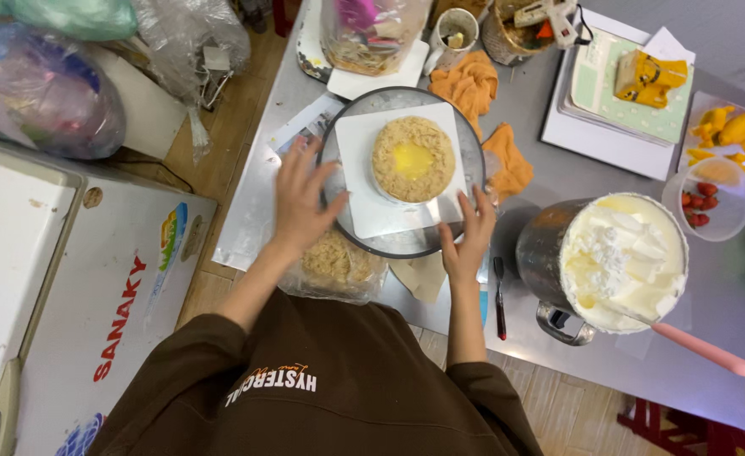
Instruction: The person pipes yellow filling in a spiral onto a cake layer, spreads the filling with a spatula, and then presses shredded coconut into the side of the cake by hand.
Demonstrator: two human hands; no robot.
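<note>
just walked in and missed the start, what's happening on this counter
A person in a brown top has both hands on a round metal turntable: the left hand at its left edge, the right hand at the near right rim. On it sits a white square board carrying a small round crumb-coated cake with a yellow centre. A metal bowl of white cream stands to the right.

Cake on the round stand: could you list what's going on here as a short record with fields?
cake: round, crumb-coated, yellow centre, on a white square board
stand: round metal turntable
left hand: spread open on the stand's left edge
right hand: open, on the stand's lower right edge
nearby: metal pot of white cream with pink-handled tool; orange cloth; bowl of strawberries
surface: steel table
</note>
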